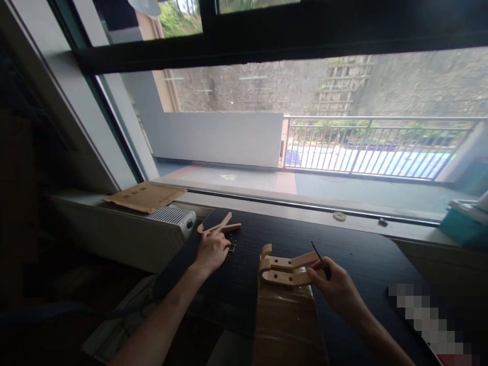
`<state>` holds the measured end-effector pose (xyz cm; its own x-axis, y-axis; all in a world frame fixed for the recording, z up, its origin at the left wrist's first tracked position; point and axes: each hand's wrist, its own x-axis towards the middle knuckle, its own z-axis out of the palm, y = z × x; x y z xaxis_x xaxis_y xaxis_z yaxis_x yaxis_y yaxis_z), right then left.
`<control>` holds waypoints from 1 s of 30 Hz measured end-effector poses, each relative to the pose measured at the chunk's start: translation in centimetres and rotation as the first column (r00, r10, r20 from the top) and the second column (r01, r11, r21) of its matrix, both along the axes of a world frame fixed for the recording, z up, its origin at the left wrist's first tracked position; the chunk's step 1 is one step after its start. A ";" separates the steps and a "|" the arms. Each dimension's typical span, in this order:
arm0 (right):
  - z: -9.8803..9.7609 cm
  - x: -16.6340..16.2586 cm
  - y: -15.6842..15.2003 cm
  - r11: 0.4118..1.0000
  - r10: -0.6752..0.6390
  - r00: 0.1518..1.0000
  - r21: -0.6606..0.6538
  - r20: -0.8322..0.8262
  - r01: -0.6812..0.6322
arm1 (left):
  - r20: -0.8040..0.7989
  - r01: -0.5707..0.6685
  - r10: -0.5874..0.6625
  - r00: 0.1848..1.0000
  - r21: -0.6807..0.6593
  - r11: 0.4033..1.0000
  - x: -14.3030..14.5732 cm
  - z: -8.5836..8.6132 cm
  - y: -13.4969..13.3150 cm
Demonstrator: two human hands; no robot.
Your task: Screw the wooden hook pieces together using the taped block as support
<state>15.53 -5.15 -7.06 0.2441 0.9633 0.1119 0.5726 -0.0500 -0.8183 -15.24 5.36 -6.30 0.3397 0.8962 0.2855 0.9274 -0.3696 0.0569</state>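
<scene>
My left hand [212, 251] reaches down to the dark table, fingers curled together beside a few small metal screws [232, 248]. What its fingertips hold, if anything, is hidden. Just beyond it lie pale wooden pieces [227, 219], crossed and partly covered by the hand. In my right hand [337, 282] is a thin dark screwdriver [317, 251], its shaft pointing up and left. The fingers of that hand also rest against the end of a bent wooden piece [282, 277] with two holes. A similar wooden piece [280, 262] lies alongside, both on a taped cardboard box [284, 325].
The black table [362, 264] stands against a window sill. A tape roll [339, 216] and a small dark object [383, 222] sit on the sill, near a teal container [463, 223]. A brown envelope [147, 197] lies at left above a white radiator [171, 216]. A blurred-out item [423, 315] is at right.
</scene>
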 end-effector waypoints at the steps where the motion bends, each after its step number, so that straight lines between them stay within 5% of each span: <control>1: 0.0 0.0 0.0 1.000 -0.001 1.000 -0.005 0.009 0.001 | -0.013 0.011 -0.011 1.000 -0.011 1.000 0.2 -0.2 0.2; 14: 1.3 -0.3 0.0 1.000 -0.010 0.999 0.002 0.040 0.010 | -0.022 0.036 -0.037 0.999 -0.050 0.998 0.8 -1.1 1.0; 18: 2.2 -0.1 -0.4 0.999 0.035 0.999 -0.016 0.017 -0.035 | 0.152 0.020 -0.019 0.988 -0.008 1.000 1.6 1.4 -0.1; 22: 2.6 0.3 -0.5 0.991 0.124 0.992 -0.046 0.005 -0.124 | 0.582 0.196 -0.127 0.803 -0.056 0.979 5.0 5.1 -2.6; 26: 2.4 0.3 -0.1 0.996 0.078 0.994 -0.059 0.071 -0.074 | 0.590 0.423 -0.329 0.737 -0.023 0.906 8.8 7.1 -4.9; 30: 2.2 0.3 0.1 0.998 0.065 0.995 -0.023 0.075 -0.063 | 0.521 0.490 -0.402 0.753 -0.036 0.871 11.3 6.5 -5.7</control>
